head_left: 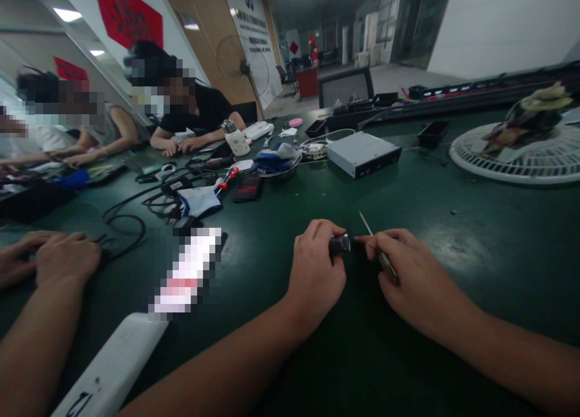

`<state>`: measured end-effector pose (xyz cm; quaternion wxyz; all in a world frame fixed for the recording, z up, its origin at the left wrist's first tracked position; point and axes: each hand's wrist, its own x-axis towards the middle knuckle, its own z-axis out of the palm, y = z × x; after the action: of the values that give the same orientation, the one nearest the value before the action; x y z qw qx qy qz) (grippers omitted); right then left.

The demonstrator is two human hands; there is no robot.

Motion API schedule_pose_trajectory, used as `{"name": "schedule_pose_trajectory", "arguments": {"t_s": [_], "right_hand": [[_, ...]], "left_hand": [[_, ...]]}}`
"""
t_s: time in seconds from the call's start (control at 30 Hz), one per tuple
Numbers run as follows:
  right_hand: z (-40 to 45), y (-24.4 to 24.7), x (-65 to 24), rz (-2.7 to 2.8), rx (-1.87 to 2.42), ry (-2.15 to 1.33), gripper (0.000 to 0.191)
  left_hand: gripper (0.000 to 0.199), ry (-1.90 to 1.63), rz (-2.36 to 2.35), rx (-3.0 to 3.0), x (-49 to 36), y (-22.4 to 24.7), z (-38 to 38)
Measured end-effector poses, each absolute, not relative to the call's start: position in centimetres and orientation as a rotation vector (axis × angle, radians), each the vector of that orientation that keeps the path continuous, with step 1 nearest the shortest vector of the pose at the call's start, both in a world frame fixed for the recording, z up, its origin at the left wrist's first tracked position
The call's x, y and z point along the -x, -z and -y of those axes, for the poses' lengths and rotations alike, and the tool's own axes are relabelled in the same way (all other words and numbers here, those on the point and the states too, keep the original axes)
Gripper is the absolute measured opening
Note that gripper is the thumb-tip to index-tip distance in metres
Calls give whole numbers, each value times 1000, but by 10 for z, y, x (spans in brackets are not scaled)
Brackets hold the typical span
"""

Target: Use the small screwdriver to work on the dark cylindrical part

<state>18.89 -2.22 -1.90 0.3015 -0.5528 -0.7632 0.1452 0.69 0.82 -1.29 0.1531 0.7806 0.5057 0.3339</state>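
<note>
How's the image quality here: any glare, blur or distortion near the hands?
Head view: the wide lens stretches the room toward the edges; a pale glare patch sits on the green tabletop beside the right hand; the left hand looks reasonably sharp; a pixelated block hides a white item.

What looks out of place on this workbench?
A round white fan grille lies flat at the right of the green workbench, with a crumpled dark bundle on top. It looks odd among the small tools and cables.
</note>
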Motion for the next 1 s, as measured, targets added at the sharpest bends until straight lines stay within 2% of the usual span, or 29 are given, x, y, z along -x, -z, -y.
{"name": "schedule_pose_trajectory", "arguments": {"t_s": [0.5,0.8,1.0], "right_hand": [[22,14,-186,1961,1469,-593,13],[22,12,-185,1952,1466,-703,18],[20,12,-186,1562,1319,-848,22]], "left_hand": [[34,-972,-1419,-2234,-7,15,-10],[31,-969,-1433,-2218,-7,14,-10],[32,-969,-1376,-2227,-7,12,-9]]}}
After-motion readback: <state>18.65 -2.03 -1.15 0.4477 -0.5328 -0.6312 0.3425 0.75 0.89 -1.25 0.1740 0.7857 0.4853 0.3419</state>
